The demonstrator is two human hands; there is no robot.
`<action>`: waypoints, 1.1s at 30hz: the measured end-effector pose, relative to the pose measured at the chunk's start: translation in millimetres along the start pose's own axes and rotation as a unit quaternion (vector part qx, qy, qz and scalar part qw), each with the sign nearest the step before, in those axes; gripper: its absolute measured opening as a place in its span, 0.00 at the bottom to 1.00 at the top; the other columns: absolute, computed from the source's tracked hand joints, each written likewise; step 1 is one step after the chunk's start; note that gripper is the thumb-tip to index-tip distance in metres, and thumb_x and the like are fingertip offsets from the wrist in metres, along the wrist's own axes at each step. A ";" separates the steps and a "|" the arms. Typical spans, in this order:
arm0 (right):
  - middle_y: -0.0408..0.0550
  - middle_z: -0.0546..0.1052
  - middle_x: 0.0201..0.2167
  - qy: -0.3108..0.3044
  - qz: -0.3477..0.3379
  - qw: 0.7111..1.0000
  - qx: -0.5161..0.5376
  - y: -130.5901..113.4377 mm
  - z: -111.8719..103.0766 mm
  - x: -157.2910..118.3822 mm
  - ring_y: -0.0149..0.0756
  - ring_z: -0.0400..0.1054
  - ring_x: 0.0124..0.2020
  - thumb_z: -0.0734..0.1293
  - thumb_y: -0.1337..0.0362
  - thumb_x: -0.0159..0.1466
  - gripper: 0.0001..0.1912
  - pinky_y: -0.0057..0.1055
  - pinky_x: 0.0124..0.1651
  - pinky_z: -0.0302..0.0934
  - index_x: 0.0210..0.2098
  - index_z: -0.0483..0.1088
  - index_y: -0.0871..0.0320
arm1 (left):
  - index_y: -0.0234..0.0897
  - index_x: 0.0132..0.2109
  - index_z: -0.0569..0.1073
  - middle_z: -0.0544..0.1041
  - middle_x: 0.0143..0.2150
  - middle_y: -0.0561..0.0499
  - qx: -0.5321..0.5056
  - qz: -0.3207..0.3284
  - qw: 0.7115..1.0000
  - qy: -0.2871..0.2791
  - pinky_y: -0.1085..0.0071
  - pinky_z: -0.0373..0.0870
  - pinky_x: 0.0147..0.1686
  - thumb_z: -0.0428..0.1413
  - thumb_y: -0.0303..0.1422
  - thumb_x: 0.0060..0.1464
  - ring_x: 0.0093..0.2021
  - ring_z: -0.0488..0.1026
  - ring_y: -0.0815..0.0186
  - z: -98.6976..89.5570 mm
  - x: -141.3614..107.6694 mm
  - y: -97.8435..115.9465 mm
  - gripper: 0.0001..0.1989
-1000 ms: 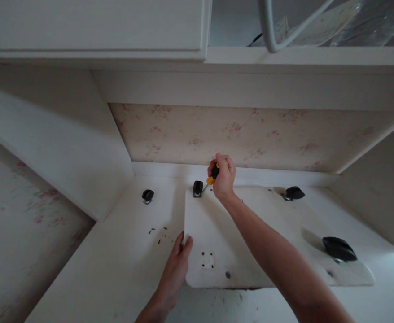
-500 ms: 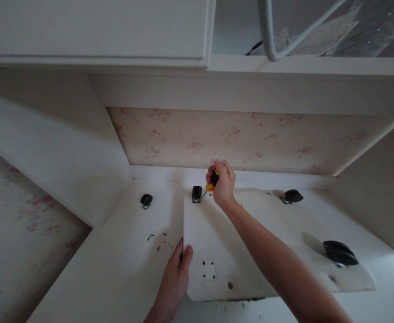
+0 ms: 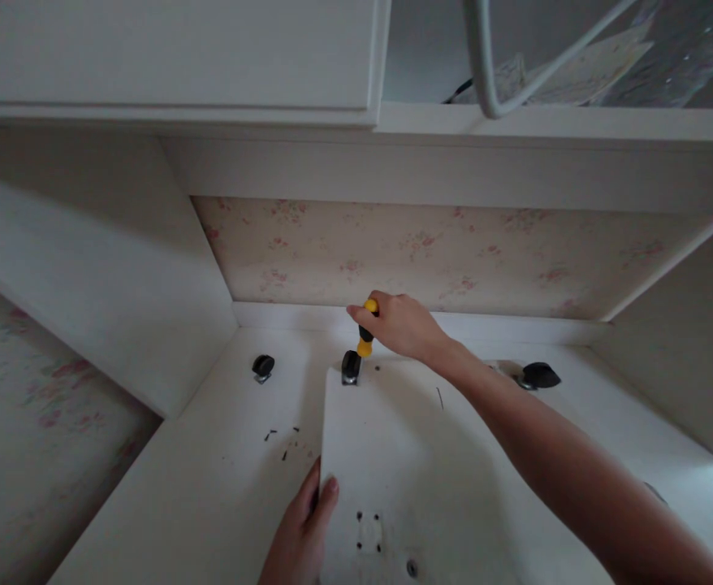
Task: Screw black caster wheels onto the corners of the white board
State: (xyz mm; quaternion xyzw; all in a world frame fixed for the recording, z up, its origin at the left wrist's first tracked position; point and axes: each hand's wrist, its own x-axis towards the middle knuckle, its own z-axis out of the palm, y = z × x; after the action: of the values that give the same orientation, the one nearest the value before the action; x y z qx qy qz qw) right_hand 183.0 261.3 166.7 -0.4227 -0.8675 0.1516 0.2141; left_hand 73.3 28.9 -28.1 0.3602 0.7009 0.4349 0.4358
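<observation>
My right hand (image 3: 396,321) grips a yellow and black screwdriver (image 3: 365,345), tilted steeply with its lower end beside a black caster wheel (image 3: 351,364). That caster sits on a metal plate at the far left corner of a white board (image 3: 405,463). My left hand (image 3: 301,520) holds the board's left edge, thumb on top and fingers around the side. Another caster (image 3: 537,375) stands at the board's far right. Several screw holes and a round metal fitting (image 3: 412,567) mark its near left part. The screwdriver's tip is hidden.
A loose caster (image 3: 263,367) and several small screws (image 3: 273,432) lie on the white surface left of the board. White panels enclose the sides. Overhead is a white cabinet (image 3: 174,61), with a pale curved bar (image 3: 487,73) hanging at upper right. Floral wallpaper (image 3: 417,252) covers the back.
My right hand has shifted its grip on the screwdriver, which now stands steeper. The board has slid nearer and slightly left, with my left hand moving along with it.
</observation>
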 end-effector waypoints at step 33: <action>0.49 0.78 0.33 0.012 -0.109 0.971 -0.211 -15.4 -16.6 -21.5 0.37 0.71 0.30 0.54 0.55 0.70 0.17 0.31 0.30 0.48 0.37 0.68 0.57 | 0.38 0.42 0.76 0.82 0.41 0.48 0.068 0.343 0.933 -0.084 0.66 0.74 0.45 0.55 0.34 0.57 0.42 0.78 0.61 -12.2 112.7 160.1 0.08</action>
State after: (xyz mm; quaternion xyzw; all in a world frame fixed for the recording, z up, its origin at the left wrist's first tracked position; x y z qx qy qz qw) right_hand 192.8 236.3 182.7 -0.3632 -0.9180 -0.0642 0.1462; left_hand 41.5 182.8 89.1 0.6426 0.5231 0.4777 0.2919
